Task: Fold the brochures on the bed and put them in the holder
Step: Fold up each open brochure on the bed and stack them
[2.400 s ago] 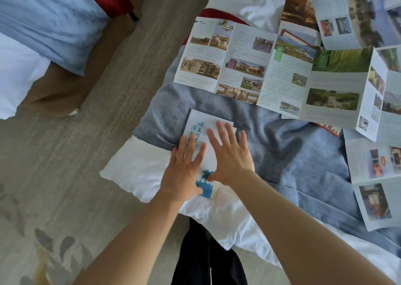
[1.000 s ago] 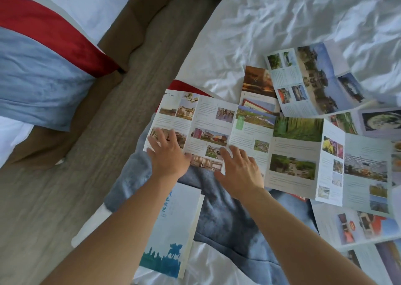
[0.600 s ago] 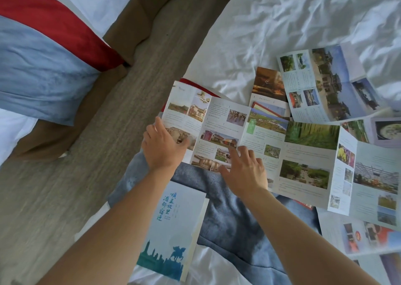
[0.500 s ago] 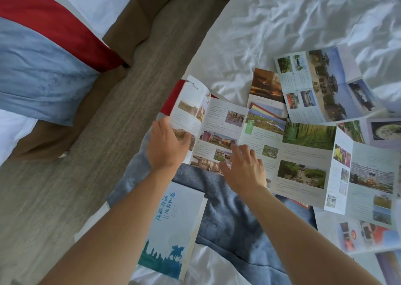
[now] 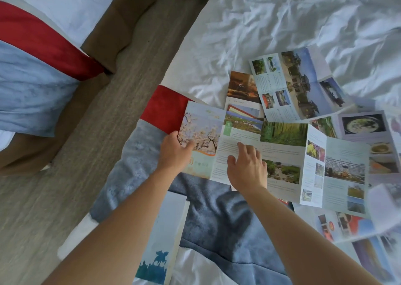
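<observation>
Your left hand [image 5: 175, 152] rests on the long brochure [image 5: 282, 154] at its left end, fingers loosely curled over the panel with the blossom photo [image 5: 201, 130], which lies folded over onto the sheet; the thumb sits at that panel's outer edge. Whether the hand pinches the paper or only presses it flat cannot be told. Your right hand [image 5: 247, 167] is open, palm down, fingers spread a little, pressing on the text panel just right of the blossom panel. It grips nothing.

The long brochure lies across the bed [image 5: 282, 20], its near edge on the blue blanket [image 5: 217, 217] and its left end beside the red band [image 5: 162, 107] of cloth. To the right it stays unfolded, with 1 crease standing up slightly.

1 folded brochure [image 5: 162, 241], pale blue with a horse-and-rider silhouette, lies on the blanket near you, partly under your left forearm. More open brochures [image 5: 299, 83] lie overlapping beyond and to the right of the long one, on the crumpled white sheet. The far right edge of the view is blurred.
</observation>
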### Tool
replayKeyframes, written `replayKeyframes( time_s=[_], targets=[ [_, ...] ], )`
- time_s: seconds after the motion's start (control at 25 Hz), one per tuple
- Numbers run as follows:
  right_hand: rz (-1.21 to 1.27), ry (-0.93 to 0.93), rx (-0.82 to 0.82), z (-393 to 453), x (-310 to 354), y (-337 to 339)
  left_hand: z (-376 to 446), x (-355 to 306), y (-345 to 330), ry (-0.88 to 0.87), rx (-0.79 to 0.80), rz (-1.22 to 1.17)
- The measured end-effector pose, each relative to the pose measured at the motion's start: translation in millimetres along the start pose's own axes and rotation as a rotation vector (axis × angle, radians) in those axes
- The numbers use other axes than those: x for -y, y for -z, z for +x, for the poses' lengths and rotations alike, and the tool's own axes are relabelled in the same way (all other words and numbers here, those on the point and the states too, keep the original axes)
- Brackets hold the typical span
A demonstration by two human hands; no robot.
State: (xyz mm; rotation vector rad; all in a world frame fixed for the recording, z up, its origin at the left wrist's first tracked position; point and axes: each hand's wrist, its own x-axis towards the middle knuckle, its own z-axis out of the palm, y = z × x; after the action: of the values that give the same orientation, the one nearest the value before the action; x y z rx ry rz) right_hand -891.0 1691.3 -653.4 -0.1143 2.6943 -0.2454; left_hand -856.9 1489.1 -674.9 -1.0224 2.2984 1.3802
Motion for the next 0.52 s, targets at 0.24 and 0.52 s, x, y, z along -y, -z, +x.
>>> replayKeyframes(
  time_s=[0.24, 0.52],
  targets=[
    [0.103, -0.027, 0.085, -9.1, -24.2, 6.0, -2.9, -14.6, -3.6, 0.208, 0.004, -0.06],
    [0.132, -0.012, 0.049, -27.8, -46.1, 31.7, -28.0, -53.6, -7.3, 0.192, -0.072, -0.236]
  ],
)
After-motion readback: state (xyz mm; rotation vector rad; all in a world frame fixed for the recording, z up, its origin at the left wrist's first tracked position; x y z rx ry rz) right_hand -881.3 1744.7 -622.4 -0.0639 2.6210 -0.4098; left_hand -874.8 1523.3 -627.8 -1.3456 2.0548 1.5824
